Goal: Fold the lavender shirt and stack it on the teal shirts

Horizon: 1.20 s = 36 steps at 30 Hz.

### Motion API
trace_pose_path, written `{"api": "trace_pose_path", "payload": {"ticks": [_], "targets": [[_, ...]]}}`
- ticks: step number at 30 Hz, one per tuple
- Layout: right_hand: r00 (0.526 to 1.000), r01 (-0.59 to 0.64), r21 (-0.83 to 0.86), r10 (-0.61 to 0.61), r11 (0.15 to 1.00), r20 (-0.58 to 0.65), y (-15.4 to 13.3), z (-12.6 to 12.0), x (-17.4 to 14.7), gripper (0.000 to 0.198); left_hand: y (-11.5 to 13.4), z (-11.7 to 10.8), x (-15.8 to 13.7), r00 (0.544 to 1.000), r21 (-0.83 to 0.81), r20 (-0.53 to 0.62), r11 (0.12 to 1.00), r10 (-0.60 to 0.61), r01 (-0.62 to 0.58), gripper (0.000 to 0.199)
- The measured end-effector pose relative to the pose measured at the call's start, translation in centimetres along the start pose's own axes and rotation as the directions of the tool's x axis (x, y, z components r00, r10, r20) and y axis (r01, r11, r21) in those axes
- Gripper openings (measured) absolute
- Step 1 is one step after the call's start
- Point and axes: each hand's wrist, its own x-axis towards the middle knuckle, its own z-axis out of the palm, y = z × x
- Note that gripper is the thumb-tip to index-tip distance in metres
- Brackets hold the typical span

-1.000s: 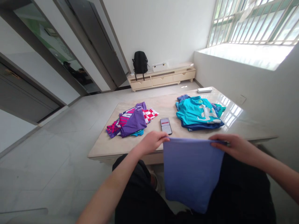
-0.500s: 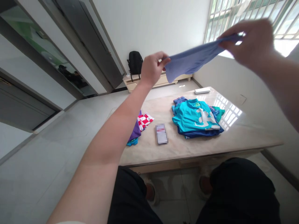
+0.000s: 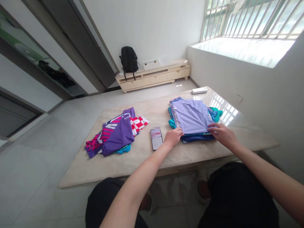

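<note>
A light purple shirt point(image 3: 190, 115) lies spread over a pile of shirts on the right part of the table. My left hand point(image 3: 174, 136) pinches its near left corner. At the near right corner, my right hand point(image 3: 222, 133) has its fingers closed on the edge of the same shirt. Beneath it, dark blue cloth point(image 3: 198, 138) shows along the front, and teal cloth point(image 3: 216, 114) sticks out at the right. A phone point(image 3: 156, 139) with its screen lit lies left of my left hand.
A second heap of purple, pink and checkered shirts point(image 3: 118, 133) lies on the left of the marble-look table point(image 3: 78, 172). A white box-like object point(image 3: 199, 91) sits near the far edge. Beyond stand a low cabinet point(image 3: 154, 79) and a black backpack point(image 3: 129, 60).
Both hands have come down from high above the table with the light purple shirt. It now covers the turquoise shirt on the right pile.
</note>
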Motion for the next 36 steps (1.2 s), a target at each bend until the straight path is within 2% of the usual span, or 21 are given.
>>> {"api": "trace_pose_path", "payload": {"ticks": [5, 9, 12, 15, 17, 19, 21, 23, 26, 30, 33, 36], "targets": [[1.0, -0.012, 0.015, 0.011, 1.0, 0.028, -0.1, -0.9, -1.6, 0.031, 0.6, 1.6, -2.5, 0.999, 0.014, 0.047, 1.0, 0.005, -0.006, 0.025], [0.997, -0.079, 0.05, 0.079, 0.996, -0.01, -1.8, -1.9, -3.0, 0.037, 0.8, 1.4, -5.0, 0.999, 0.04, 0.053, 0.999, -0.01, 0.008, 0.031], [0.993, -0.121, 0.126, 0.119, 0.985, 0.021, -3.9, -2.5, -4.4, 0.041, -1.5, -1.0, -8.0, 0.998, 0.064, 0.03, 0.996, -0.056, 0.054, 0.026], [0.98, -0.11, 0.236, 0.067, 0.966, 0.186, -6.6, -2.6, -5.5, 0.038, -6.5, -5.9, -11.4, 0.982, 0.118, -0.06, 0.975, -0.181, 0.187, 0.022], [0.947, -0.103, 0.308, -0.001, 0.946, 0.32, -8.9, -2.3, -6.0, 0.038, -10.6, -9.5, -13.8, 0.938, 0.155, -0.168, 0.932, -0.303, 0.328, 0.026], [0.894, -0.102, 0.37, -0.079, 0.924, 0.442, -11.6, -1.6, -6.5, 0.04, -14.4, -12.3, -16.4, 0.865, 0.163, -0.27, 0.866, -0.422, 0.473, 0.034], [0.825, -0.102, 0.419, -0.158, 0.902, 0.543, -14.5, -0.6, -7.3, 0.037, -17.2, -13.4, -19.0, 0.803, 0.149, -0.313, 0.809, -0.507, 0.569, 0.039], [0.75, -0.105, 0.449, -0.226, 0.887, 0.622, -17.3, 0.7, -8.4, 0.033, -19.1, -13.1, -21.1, 0.768, 0.132, -0.32, 0.776, -0.555, 0.616, 0.04], [0.645, -0.109, 0.457, -0.286, 0.883, 0.708, -20.4, 2.8, -10.0, 0.032, -20.7, -11.7, -22.9, 0.74, 0.112, -0.318, 0.752, -0.592, 0.65, 0.038], [0.537, -0.102, 0.412, -0.298, 0.905, 0.789, -21.8, 5.0, -10.8, 0.031, -22.0, -11.0, -23.8, 0.714, 0.091, -0.316, 0.73, -0.624, 0.678, 0.033], [0.511, -0.093, 0.353, -0.259, 0.931, 0.82, -21.6, 5.9, -10.5, 0.032, -22.4, -11.4, -24.5, 0.698, 0.078, -0.315, 0.715, -0.644, 0.695, 0.029], [0.523, -0.099, 0.311, -0.217, 0.945, 0.824, -21.0, 6.2, -10.0, 0.035, -22.5, -11.9, -24.9, 0.677, 0.064, -0.316, 0.697, -0.665, 0.714, 0.027]]}}
